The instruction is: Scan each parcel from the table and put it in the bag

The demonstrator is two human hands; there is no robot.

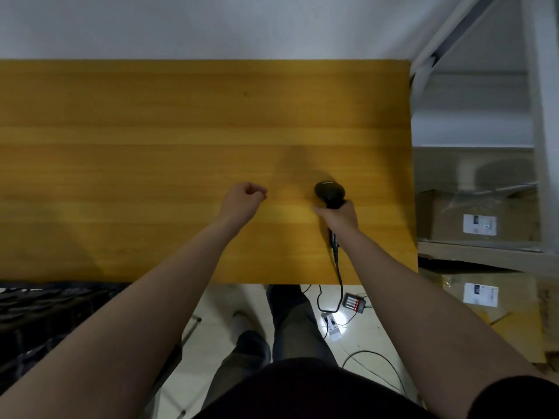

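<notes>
View: head camera, looking forward and down over your two bare forearms.
Table: a yellow wood-grain top filled the middle of the view, with its near edge just ahead of your legs.
Left hand: you held it over the table left of centre, with the fingers clenched into a loose fist. Nothing showed inside it. Whether it touched the wood cannot be told.
Right hand: your fingers were wrapped round the handle of the scanner, low over the table's right part.
Scanner: black and handheld, its rounded head pointed away from you beyond your knuckles. It was well apart from your left hand.
Cable: black, it ran from the base of the handle across the table, over the near edge and down to the floor.
Upper box: brown cardboard with a white label, it sat on the metal shelf just right of the table.
Lower box: brown with a white label, it sat on the level beneath.
Floor items: a battery charger with red lights lay near a white power strip, below the table's near edge.
Dark ribbed object: it lay at lower left beside the table edge, and what it was cannot be told.
</notes>
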